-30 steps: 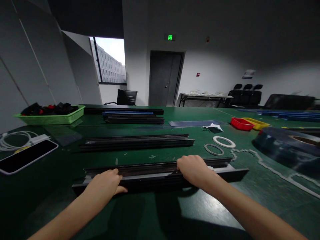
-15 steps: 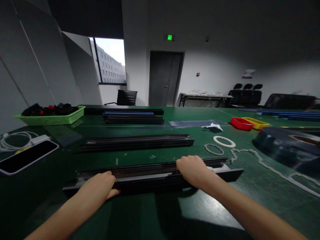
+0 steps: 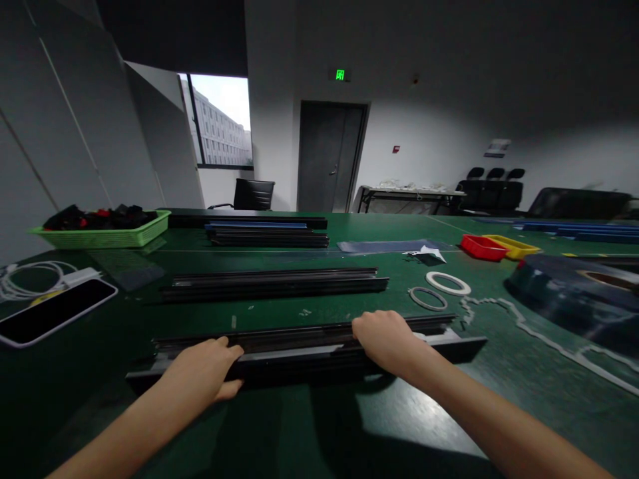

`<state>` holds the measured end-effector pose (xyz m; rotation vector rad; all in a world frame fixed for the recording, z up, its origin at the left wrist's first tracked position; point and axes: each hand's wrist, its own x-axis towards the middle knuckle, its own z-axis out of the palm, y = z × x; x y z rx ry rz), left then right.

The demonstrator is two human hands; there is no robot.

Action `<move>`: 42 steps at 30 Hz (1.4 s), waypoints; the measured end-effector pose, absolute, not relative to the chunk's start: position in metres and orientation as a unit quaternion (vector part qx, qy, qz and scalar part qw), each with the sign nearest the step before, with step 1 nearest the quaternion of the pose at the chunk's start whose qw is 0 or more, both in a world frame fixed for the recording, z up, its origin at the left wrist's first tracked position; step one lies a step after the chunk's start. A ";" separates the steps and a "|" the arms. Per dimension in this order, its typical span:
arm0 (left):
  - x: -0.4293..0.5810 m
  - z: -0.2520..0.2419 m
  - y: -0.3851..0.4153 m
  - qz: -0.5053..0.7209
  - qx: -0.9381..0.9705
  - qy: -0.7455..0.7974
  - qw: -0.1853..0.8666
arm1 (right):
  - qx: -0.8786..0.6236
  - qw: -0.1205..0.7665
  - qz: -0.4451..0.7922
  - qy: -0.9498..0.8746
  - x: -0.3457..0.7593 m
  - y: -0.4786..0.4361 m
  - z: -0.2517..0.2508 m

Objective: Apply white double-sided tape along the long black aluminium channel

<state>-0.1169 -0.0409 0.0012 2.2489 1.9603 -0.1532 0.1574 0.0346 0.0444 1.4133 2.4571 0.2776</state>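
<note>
A long black rail (image 3: pixel 299 356) lies across the green table (image 3: pixel 319 426) right in front of me. My left hand (image 3: pixel 204 369) rests on its left part, fingers curled over the top edge and thumb at the front face. Over the rail's right part my right hand (image 3: pixel 387 339) is closed, gripping it from above. A second long black rail (image 3: pixel 272 284) lies parallel a little farther away, untouched.
A phone (image 3: pixel 54 311) with a white cable sits at the left, a green basket (image 3: pixel 102 234) of dark parts behind it. More rails (image 3: pixel 267 234) are stacked at the back. Two tape rings (image 3: pixel 439 289), red and yellow trays (image 3: pixel 492 247) and a large film roll (image 3: pixel 574 293) stand right.
The near rail has slid a short way to the left under both hands. My left hand moved left with it, then shifted back right along it.
</note>
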 end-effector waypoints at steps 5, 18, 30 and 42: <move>-0.111 -0.003 -0.040 -0.062 0.768 0.635 0.049 | 0.492 0.142 0.101 0.853 0.160 0.036 0.042; -0.110 -0.003 -0.040 -0.032 0.791 0.610 0.039 | 0.491 0.152 0.103 0.852 0.158 0.035 0.042; -0.113 -0.017 -0.030 -0.014 0.816 0.576 0.037 | 0.493 0.147 0.099 0.852 0.155 0.033 0.046; -0.127 -0.021 -0.031 -0.032 0.765 0.635 0.100 | 0.503 0.156 0.095 0.845 0.158 0.034 0.044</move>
